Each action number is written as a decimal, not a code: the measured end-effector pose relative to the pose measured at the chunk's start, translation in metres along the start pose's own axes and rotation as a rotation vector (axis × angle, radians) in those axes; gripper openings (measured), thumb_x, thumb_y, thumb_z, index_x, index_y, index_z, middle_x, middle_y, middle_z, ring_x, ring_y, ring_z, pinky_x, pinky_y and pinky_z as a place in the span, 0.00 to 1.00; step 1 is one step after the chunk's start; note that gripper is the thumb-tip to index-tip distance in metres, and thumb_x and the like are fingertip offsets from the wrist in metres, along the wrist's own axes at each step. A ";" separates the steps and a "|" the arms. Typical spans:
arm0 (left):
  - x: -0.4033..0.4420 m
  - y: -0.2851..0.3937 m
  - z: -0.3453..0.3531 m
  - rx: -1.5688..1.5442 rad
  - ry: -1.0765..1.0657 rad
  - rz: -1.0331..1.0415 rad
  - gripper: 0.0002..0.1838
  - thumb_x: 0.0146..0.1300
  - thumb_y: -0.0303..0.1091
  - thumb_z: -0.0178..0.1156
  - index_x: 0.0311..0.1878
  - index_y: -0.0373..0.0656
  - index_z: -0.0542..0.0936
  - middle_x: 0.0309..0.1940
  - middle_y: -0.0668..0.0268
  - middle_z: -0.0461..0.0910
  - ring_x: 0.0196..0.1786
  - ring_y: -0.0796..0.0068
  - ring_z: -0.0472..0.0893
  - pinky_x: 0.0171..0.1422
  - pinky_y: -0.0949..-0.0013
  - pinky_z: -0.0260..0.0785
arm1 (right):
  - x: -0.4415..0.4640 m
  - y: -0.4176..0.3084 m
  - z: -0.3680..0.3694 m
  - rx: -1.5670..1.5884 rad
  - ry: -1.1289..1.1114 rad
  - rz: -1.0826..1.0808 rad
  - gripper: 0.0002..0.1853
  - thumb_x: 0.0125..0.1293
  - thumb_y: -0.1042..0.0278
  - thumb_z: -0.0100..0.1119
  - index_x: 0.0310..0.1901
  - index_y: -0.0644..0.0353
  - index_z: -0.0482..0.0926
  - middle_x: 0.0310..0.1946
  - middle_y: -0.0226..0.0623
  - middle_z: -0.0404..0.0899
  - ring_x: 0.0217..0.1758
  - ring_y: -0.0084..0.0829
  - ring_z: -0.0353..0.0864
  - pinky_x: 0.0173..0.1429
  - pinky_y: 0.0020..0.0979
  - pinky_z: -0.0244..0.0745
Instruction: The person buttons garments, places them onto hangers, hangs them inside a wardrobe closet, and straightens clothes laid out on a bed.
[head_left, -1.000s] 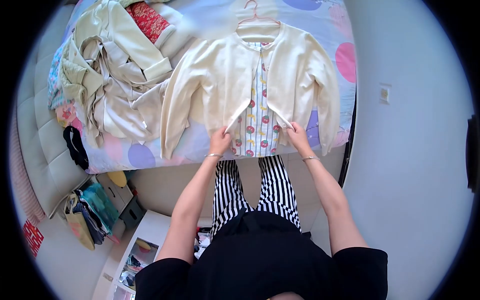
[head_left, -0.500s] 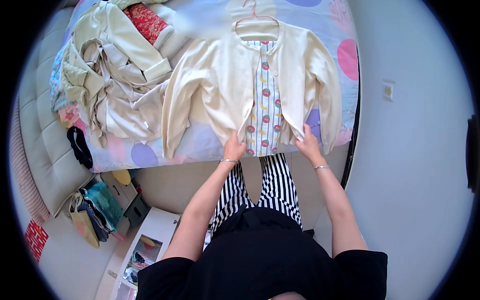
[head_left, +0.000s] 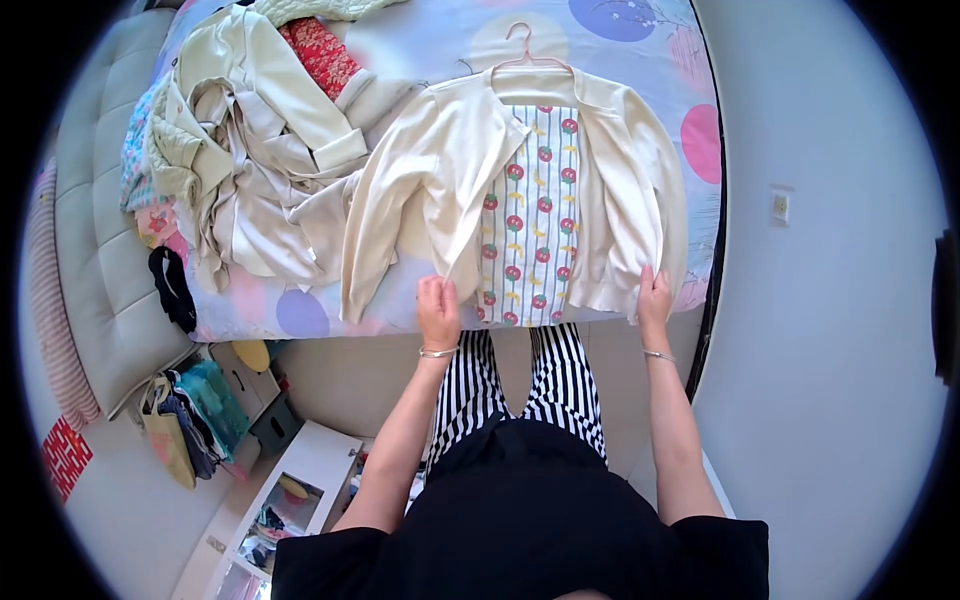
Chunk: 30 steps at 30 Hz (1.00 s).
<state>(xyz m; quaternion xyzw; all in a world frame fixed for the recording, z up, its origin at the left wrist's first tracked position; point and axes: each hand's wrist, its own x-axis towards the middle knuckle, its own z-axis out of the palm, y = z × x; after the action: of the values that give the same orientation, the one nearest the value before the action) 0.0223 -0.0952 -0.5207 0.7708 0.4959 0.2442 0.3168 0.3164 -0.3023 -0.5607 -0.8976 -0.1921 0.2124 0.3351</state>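
A cream cardigan (head_left: 430,160) lies spread on the bed, its neck around a pink hanger (head_left: 530,62). Between its parted fronts shows a striped cloth (head_left: 530,220) printed with strawberries and bananas. My left hand (head_left: 438,312) is closed on the lower edge of the cardigan's left-side front, pulling it outward. The opposite front's edge is pinched in my right hand (head_left: 653,298), near the sleeve on that side. Both hands are at the bed's near edge, well apart.
A pile of pale coats (head_left: 260,190) covers the left of the bed (head_left: 305,312), with a red patterned garment (head_left: 320,55) behind it. A black item (head_left: 172,288) lies at the bed's left corner. Below stands a white cabinet (head_left: 315,460); a wall (head_left: 820,330) rises at right.
My hands have moved apart, drawing the cardigan's two fronts wider open. More of the strawberry-print cloth shows between them. The whole view has shifted slightly.
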 end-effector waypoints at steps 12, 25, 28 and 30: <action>0.010 0.021 0.084 0.260 -1.223 0.072 0.11 0.61 0.35 0.51 0.42 0.43 0.79 0.35 0.53 0.80 0.38 0.52 0.80 0.44 0.54 0.71 | -0.032 -0.069 0.047 -0.403 -0.747 -0.409 0.16 0.59 0.62 0.58 0.48 0.57 0.77 0.38 0.41 0.79 0.37 0.40 0.80 0.39 0.35 0.76; 0.273 0.002 0.187 0.475 -0.721 0.422 0.07 0.55 0.30 0.57 0.38 0.43 0.77 0.42 0.61 0.78 0.42 0.57 0.79 0.43 0.58 0.72 | 0.215 -0.139 0.168 -0.149 -0.191 -0.586 0.14 0.60 0.71 0.52 0.49 0.48 0.75 0.51 0.39 0.72 0.43 0.43 0.79 0.44 0.40 0.76; 0.284 0.004 0.181 0.623 -0.891 0.354 0.10 0.53 0.31 0.58 0.40 0.46 0.79 0.43 0.62 0.78 0.45 0.58 0.78 0.46 0.59 0.72 | 0.237 -0.131 0.172 -0.240 -0.304 -0.583 0.12 0.60 0.67 0.54 0.46 0.48 0.76 0.55 0.35 0.70 0.43 0.42 0.79 0.43 0.42 0.76; 0.290 0.003 0.169 0.558 -0.898 0.434 0.09 0.55 0.31 0.58 0.41 0.46 0.79 0.40 0.63 0.78 0.42 0.63 0.80 0.44 0.62 0.73 | 0.242 -0.130 0.168 -0.133 -0.376 -0.669 0.11 0.59 0.65 0.56 0.44 0.50 0.76 0.50 0.35 0.75 0.41 0.41 0.79 0.42 0.41 0.75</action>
<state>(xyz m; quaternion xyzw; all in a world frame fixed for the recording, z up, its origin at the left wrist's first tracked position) 0.2537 0.1290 -0.6149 0.9375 0.1888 -0.1881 0.2236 0.4068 -0.0058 -0.6478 -0.7507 -0.5455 0.2392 0.2859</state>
